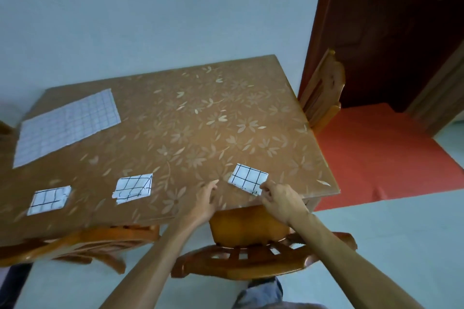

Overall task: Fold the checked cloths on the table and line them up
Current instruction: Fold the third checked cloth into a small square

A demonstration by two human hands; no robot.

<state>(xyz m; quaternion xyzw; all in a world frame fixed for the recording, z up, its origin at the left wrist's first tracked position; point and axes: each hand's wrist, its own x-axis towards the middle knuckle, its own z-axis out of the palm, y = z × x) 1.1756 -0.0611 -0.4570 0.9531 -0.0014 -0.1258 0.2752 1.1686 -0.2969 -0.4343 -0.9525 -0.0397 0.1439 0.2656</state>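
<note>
Three folded white checked cloths lie in a row near the front edge of the brown flowered table (200, 113): one at the left (49, 199), one in the middle (133, 187), one at the right (248, 178). A larger checked cloth (66, 124) lies spread flat at the far left. My right hand (281, 199) has curled fingers at the near right corner of the right folded cloth and touches its edge. My left hand (204, 199) rests on the table just left of that cloth, fingers stretched out, holding nothing.
A wooden chair (246, 241) is tucked under the table's front edge below my hands, another chair (75, 241) to its left. A third chair (324, 88) stands at the table's right side. A red mat (381, 153) and a dark door (391, 27) are beyond.
</note>
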